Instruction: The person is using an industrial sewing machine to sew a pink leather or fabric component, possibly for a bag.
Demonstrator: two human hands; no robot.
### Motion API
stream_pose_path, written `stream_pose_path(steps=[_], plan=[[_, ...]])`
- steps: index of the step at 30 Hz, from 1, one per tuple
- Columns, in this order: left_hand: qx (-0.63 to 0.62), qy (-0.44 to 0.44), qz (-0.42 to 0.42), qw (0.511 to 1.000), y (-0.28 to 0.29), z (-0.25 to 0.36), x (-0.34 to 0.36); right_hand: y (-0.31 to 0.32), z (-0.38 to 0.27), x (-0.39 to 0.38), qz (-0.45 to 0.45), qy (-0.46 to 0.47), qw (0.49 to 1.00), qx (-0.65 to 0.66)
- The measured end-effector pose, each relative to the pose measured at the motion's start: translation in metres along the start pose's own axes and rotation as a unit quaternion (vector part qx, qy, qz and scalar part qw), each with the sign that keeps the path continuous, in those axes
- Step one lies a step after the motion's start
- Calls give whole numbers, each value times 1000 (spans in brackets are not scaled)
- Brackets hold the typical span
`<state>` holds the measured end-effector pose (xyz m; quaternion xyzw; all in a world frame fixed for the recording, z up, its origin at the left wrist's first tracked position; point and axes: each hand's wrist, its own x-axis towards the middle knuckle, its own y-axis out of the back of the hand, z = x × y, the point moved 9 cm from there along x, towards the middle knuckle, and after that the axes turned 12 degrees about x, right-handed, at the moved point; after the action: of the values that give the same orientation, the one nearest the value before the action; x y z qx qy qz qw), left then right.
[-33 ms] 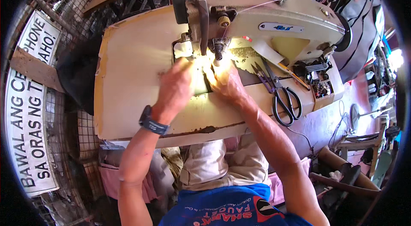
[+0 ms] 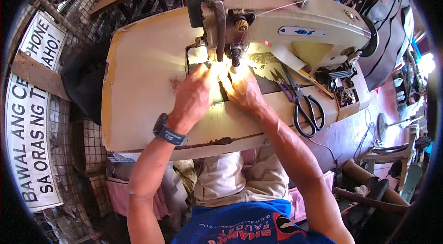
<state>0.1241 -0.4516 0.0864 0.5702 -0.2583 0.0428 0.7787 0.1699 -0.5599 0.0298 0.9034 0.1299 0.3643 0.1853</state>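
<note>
Both of my hands are at the needle area of a cream sewing machine [image 2: 272, 13], under its bright lamp. My left hand [image 2: 195, 92] lies left of the needle, knuckles up, fingers curled inward; a dark watch [image 2: 168, 129] is on that wrist. Close beside it, my right hand [image 2: 245, 93] reaches in from the right with its fingers bunched toward the presser foot. Glare washes out the fingertips, so whatever they pinch cannot be made out. A light thread [image 2: 279, 7] runs across the machine head to the brass-coloured tension knob [image 2: 241, 24].
Large black-handled scissors [image 2: 308, 109] and small purple thread snips [image 2: 284, 88] lie right of my right hand. Beyond them is an open box of small parts [image 2: 347, 96]. The worn table front edge [image 2: 221, 141] runs below my wrists. Wire mesh [image 2: 94, 151] stands at the left.
My left hand has shifted slightly right, closer to the right hand, and its wrist has turned a little. My right hand stays almost in place.
</note>
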Motion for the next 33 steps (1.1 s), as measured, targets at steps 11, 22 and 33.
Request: stream_pose_path(steps=[11, 22, 33], plan=[[53, -27, 97, 994, -13, -9, -17, 102, -94, -12, -149, -172, 974, -10], [-20, -89, 56, 994, -22, -8, -1, 502, 110, 42, 228, -246, 912, -236], [-32, -39, 62, 997, -17, -18, -1, 462, 64, 3, 295, 23, 887, -353]])
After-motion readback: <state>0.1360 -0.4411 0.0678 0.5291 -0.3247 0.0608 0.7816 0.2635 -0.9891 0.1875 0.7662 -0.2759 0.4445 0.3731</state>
